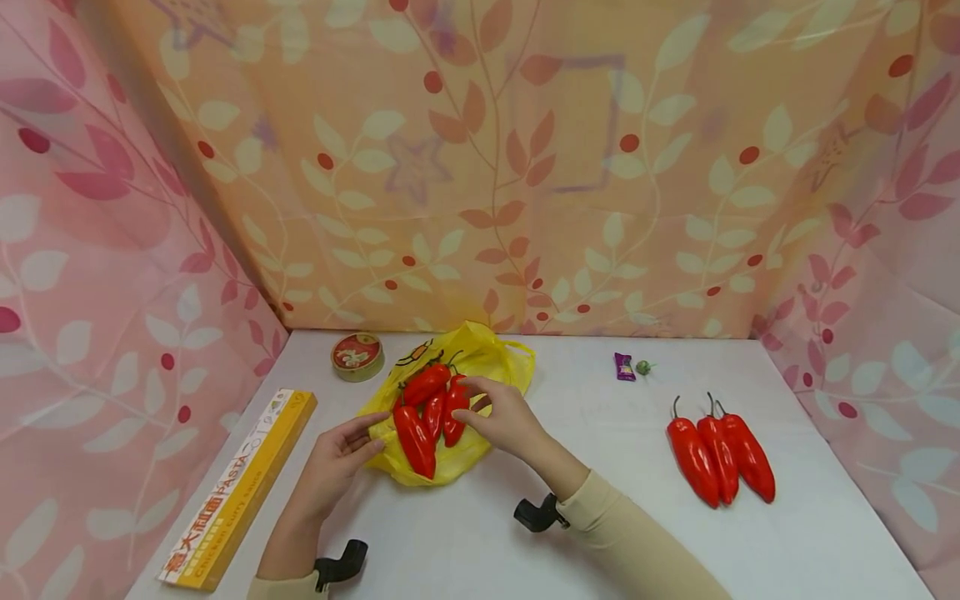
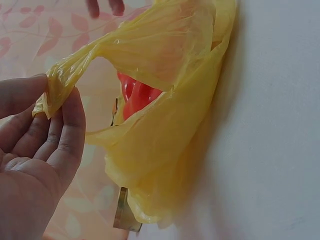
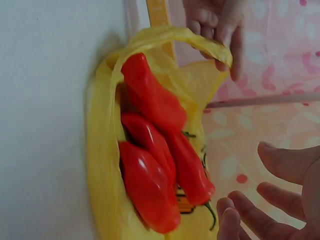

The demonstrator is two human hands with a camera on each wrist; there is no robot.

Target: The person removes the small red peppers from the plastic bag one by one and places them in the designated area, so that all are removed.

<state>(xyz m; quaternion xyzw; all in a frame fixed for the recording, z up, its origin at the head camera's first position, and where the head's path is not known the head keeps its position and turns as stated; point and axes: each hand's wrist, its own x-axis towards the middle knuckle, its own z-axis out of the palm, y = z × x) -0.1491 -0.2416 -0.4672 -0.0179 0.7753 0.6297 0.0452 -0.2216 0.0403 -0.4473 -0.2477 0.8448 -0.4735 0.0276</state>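
Observation:
A yellow plastic bag (image 1: 487, 354) lies open on the white table (image 1: 585, 483), with several red peppers (image 1: 415, 442) lying in it. My left hand (image 1: 337, 454) pinches the bag's left handle (image 2: 55, 90) between thumb and fingers and holds it up. My right hand (image 1: 502, 417) hovers over the peppers with its fingers relaxed, the fingertips touching one pepper (image 1: 454, 412). The right wrist view shows the peppers (image 3: 150, 185) packed side by side inside the bag (image 3: 100, 150), my right hand (image 3: 280, 200) open beside them and holding nothing. A pepper (image 2: 137, 95) also shows through the bag's mouth.
Three more red peppers (image 1: 720, 458) lie side by side on the table's right. A round tin (image 1: 357, 356) stands at the back left, and a long yellow pasta box (image 1: 240, 487) lies along the left edge. A purple wrapper (image 1: 624, 367) and a small green sweet (image 1: 642, 367) sit at the back. Patterned cloth walls enclose the table.

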